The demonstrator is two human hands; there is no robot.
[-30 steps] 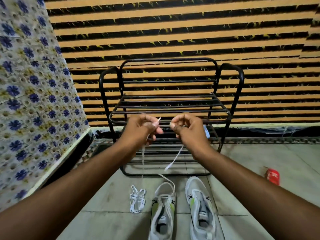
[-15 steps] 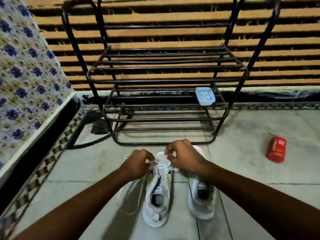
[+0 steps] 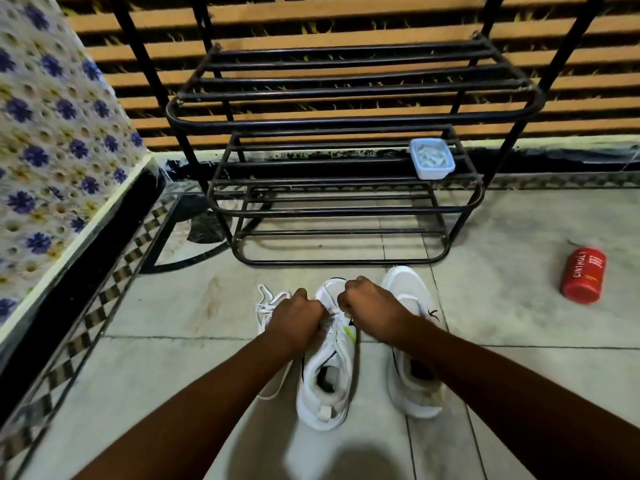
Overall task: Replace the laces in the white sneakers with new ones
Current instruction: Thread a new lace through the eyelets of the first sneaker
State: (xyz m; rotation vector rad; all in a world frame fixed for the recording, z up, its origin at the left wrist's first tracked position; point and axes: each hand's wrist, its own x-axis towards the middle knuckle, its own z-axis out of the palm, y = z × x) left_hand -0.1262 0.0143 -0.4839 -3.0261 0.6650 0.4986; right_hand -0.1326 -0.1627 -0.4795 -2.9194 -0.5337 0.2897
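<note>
While both grips clamp lace — rack's blue tub, pale bits inside.

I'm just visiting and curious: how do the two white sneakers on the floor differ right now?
The left sneaker has both hands at its front, the left hand and right hand curled over a white lace; the right sneaker is not being worked on, though the right forearm crosses over it. The left sneaker lies nearer the camera; the right sneaker reaches closer to the black rack. Both are white, side by side, toes toward the rack.
</note>
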